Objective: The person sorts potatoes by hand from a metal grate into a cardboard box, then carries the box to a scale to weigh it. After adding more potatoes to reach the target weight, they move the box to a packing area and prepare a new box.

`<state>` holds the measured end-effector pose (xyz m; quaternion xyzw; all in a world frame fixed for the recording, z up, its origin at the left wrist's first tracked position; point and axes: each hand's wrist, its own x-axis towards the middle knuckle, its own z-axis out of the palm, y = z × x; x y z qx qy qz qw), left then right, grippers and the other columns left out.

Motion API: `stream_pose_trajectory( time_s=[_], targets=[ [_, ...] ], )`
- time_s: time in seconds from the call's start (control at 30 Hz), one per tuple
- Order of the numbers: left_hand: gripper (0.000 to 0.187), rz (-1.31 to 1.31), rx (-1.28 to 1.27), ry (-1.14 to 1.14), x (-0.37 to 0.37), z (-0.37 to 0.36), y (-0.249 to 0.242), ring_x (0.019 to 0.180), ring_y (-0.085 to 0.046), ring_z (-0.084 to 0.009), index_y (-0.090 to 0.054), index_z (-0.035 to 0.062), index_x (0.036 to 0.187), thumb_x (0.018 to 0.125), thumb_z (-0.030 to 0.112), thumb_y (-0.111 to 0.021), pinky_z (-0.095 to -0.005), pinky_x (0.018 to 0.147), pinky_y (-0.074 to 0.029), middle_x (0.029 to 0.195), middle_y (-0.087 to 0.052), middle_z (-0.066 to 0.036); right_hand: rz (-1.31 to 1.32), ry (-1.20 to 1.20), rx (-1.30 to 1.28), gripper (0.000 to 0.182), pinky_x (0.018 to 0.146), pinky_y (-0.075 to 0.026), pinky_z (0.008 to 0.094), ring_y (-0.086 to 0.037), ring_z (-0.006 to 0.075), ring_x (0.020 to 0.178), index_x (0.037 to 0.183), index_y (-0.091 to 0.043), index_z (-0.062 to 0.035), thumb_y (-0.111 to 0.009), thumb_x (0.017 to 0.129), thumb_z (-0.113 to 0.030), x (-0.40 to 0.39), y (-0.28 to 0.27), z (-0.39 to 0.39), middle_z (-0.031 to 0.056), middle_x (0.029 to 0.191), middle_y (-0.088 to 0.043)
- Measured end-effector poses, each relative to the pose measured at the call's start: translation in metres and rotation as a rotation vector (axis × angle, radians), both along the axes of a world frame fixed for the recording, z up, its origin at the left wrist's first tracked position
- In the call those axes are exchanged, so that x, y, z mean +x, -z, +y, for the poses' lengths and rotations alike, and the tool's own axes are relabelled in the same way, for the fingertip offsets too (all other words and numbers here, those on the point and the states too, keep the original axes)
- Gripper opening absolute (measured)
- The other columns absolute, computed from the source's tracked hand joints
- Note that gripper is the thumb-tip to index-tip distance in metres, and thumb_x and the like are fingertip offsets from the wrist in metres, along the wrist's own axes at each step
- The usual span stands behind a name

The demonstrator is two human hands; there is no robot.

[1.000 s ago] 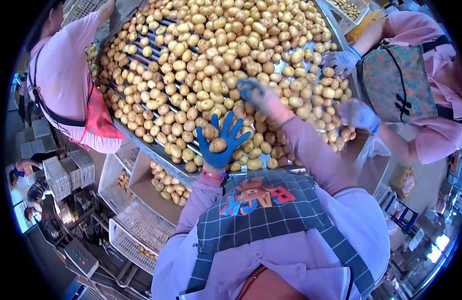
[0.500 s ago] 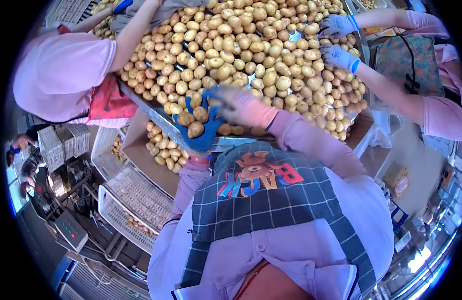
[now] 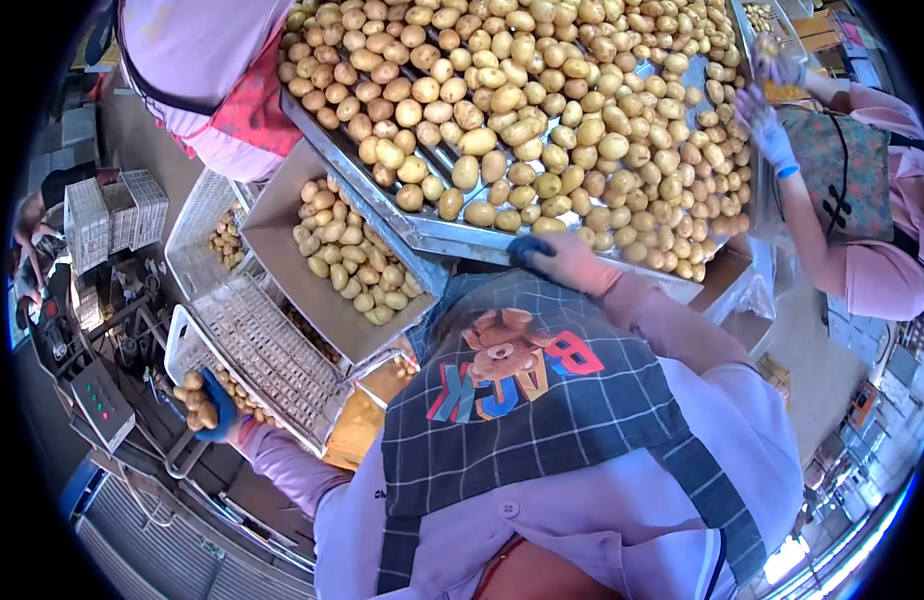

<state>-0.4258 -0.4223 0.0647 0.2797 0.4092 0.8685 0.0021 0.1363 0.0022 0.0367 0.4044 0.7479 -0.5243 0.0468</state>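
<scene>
My left hand (image 3: 220,408), in a blue glove, is out at the lower left with several potatoes (image 3: 195,398) cupped in it. It is at the outer end of a white slatted plastic crate (image 3: 272,345) that has potatoes inside. My right hand (image 3: 557,260), gloved with dark fingertips, is at the near metal edge of the sorting table (image 3: 452,238). Its fingers are curled, and what they hold, if anything, is hidden. Many potatoes (image 3: 542,185) cover the table beyond it.
A cardboard box (image 3: 267,235) of potatoes stands below the table's left edge, near another white crate (image 3: 187,250). One person (image 3: 197,60) stands at the upper left. At the right, another person's gloved hand (image 3: 767,130) is by the table edge. A control box (image 3: 102,400) is at far left.
My left hand has moved from the table down and left to the white crate, carrying potatoes. My right hand has drawn back to the near table edge. The view has shifted.
</scene>
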Motion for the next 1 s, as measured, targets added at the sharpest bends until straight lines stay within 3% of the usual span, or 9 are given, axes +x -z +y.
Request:
stream_pose_trajectory(
  time_s=[0.07,0.13,0.23,0.33,0.37,0.4,0.7,0.8,1.0],
  targets=[
    [0.026,-0.450,-1.062,-0.790,-0.002,-0.050,-0.017,0.062,-0.049,-0.0129,-0.056,0.0150,0.087,0.092,0.040,-0.051,-0.0290,0.068,-0.044,0.076,-0.051,0.005,-0.063,0.019,0.265,0.030,0.082,-0.049,0.0428,-0.063,0.0353,0.092,0.109,-0.063,-0.0081,-0.058,0.086,-0.027,-0.003,0.004,0.009,0.0177,0.101,-0.064],
    [0.028,-0.432,-1.064,-0.974,-0.007,-0.070,0.001,0.070,-0.051,-0.0159,-0.058,0.0123,0.088,0.092,0.039,-0.050,-0.0322,0.074,-0.044,0.079,-0.053,0.002,-0.164,-0.003,0.491,0.021,0.076,-0.051,0.0426,-0.064,0.0323,0.087,0.102,-0.063,-0.0091,-0.056,0.084,-0.017,-0.010,0.019,0.013,0.0149,0.096,-0.064],
    [0.032,-0.001,-0.547,-0.150,-0.042,-0.072,0.114,0.082,-0.054,-0.0204,-0.063,0.0084,0.088,0.092,0.037,-0.048,-0.0369,0.084,-0.044,0.083,-0.057,-0.002,-0.238,-0.155,0.582,0.020,0.075,-0.052,0.0405,-0.065,0.0315,0.086,0.099,-0.063,-0.0107,-0.055,0.082,-0.013,-0.026,0.031,0.020,0.0145,0.095,-0.063],
    [0.029,-0.584,-0.025,0.925,0.123,0.176,0.081,0.085,-0.052,-0.0161,-0.060,0.0056,0.092,0.094,0.031,-0.047,-0.0306,0.083,-0.043,0.090,-0.057,-0.004,-0.201,-0.231,0.561,0.018,0.072,-0.052,0.0414,-0.065,0.0310,0.085,0.095,-0.064,-0.0118,-0.059,0.078,-0.013,-0.033,0.010,0.032,0.0137,0.094,-0.062],
    [0.032,-0.558,-0.024,1.018,0.136,0.209,0.105,0.098,-0.055,-0.0194,-0.060,0.0032,0.107,0.096,0.030,-0.045,-0.0331,0.090,-0.044,0.106,-0.061,-0.007,-0.190,-0.285,0.552,0.017,0.071,-0.052,0.0421,-0.065,0.0309,0.085,0.093,-0.064,-0.0118,-0.061,0.076,-0.013,-0.036,-0.004,0.043,0.0134,0.093,-0.061],
    [0.030,-0.695,-0.421,0.322,0.205,0.261,0.067,0.109,-0.055,-0.0256,-0.061,0.0031,0.108,0.095,0.028,-0.049,-0.0383,0.097,-0.042,0.113,-0.060,-0.011,-0.148,-0.299,0.616,0.020,0.072,-0.052,0.0433,-0.065,0.0299,0.084,0.094,-0.065,-0.0111,-0.064,0.074,-0.014,-0.043,-0.008,0.047,0.0126,0.096,-0.062],
    [0.040,-0.704,-0.706,0.813,0.288,0.421,0.048,0.090,-0.062,-0.0191,-0.056,-0.0006,0.122,0.096,0.029,-0.049,-0.0295,0.081,-0.050,0.109,-0.062,-0.011,-0.089,-0.341,0.563,0.023,0.073,-0.053,0.0377,-0.066,0.0287,0.089,0.102,-0.066,-0.0093,-0.059,0.081,-0.013,-0.060,0.040,0.059,0.0159,0.100,-0.065],
    [0.042,-0.962,-0.718,0.884,0.300,0.426,0.089,0.095,-0.061,-0.0218,-0.057,0.0021,0.122,0.093,0.033,-0.052,-0.0358,0.084,-0.052,0.109,-0.062,-0.010,0.272,0.350,0.067,0.038,0.073,-0.054,0.0310,-0.067,0.0211,0.085,0.118,-0.058,-0.0051,-0.066,0.081,-0.010,-0.029,0.024,0.057,0.0127,0.101,-0.065],
    [0.014,1.090,-1.411,0.077,0.314,0.466,0.162,0.070,-0.061,-0.0290,-0.062,0.0079,0.089,0.081,0.009,-0.050,-0.0413,0.063,-0.050,0.077,-0.061,-0.012,0.659,0.758,-0.589,0.034,0.074,-0.051,0.0264,-0.060,0.0143,0.086,0.119,-0.056,-0.0046,-0.063,0.086,-0.005,0.020,0.041,0.050,0.0048,0.099,-0.061]
  ],
)
